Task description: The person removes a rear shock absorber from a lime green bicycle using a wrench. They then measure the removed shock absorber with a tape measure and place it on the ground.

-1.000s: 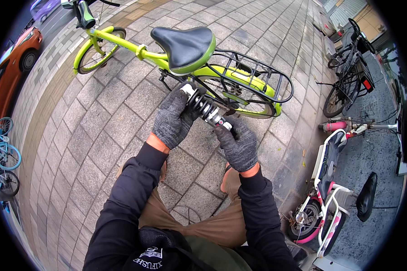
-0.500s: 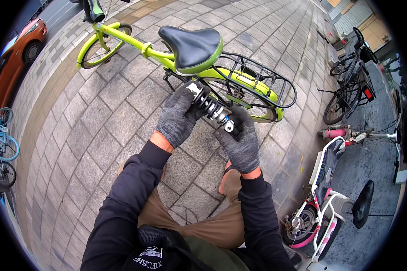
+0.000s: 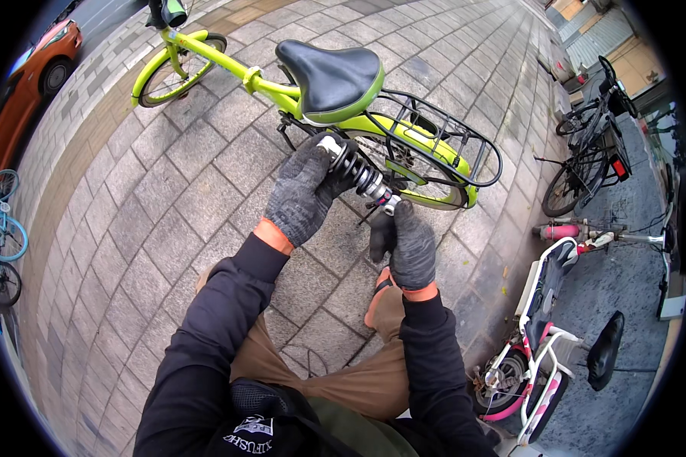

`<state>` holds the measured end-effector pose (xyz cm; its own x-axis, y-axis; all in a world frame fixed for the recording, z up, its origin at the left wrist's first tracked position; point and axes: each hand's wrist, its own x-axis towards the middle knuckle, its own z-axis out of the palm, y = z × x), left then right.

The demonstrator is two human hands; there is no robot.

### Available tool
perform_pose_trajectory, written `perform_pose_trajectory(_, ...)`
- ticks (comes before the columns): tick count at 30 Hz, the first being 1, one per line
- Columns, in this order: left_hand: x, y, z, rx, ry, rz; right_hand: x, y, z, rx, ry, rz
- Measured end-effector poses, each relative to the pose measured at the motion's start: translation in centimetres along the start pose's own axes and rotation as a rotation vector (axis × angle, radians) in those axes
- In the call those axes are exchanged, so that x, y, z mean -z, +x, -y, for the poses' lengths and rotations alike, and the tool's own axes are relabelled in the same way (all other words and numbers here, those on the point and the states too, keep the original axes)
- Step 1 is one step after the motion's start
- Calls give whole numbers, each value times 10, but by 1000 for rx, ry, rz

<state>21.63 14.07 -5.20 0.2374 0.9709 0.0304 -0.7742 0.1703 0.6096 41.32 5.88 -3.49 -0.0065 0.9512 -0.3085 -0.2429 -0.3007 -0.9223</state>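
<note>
My gloved left hand (image 3: pixel 305 186) is closed round the upper part of a shock absorber (image 3: pixel 362 171) with a black coil spring and silver end eyes, held at a slant. My gloved right hand (image 3: pixel 396 240) has curled fingers at its lower end; part of that grip is hidden. Just beyond stands a yellow-green bicycle with a black saddle (image 3: pixel 328 76) and a black rear rack (image 3: pixel 480 152). My sandalled foot (image 3: pixel 377 293) shows below my right hand.
Grey paving (image 3: pixel 152 228) surrounds me. At the right stand a white and pink scooter (image 3: pixel 541 297), a black saddle (image 3: pixel 606 350) and a black bicycle (image 3: pixel 579 167). At the left are blue bicycles (image 3: pixel 4 236) and an orange car (image 3: pixel 34 84) on the road.
My right hand has moved down toward the shock absorber's lower end and changed its hold, showing more of the silver eye. The bicycle sits slightly higher and further right in view.
</note>
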Motion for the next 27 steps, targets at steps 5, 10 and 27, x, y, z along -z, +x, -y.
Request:
perform_pose_trajectory(5,0,-1,3,24,-7,-37,-4,16,-22,663,-524,-247)
perform_pose_trajectory(10,0,-1,2,37,3,-22,-3,3,-8,-120,127,-43)
perform_pose_trajectory(27,8,3,9,30,-40,62,-4,7,-8,541,-518,-164)
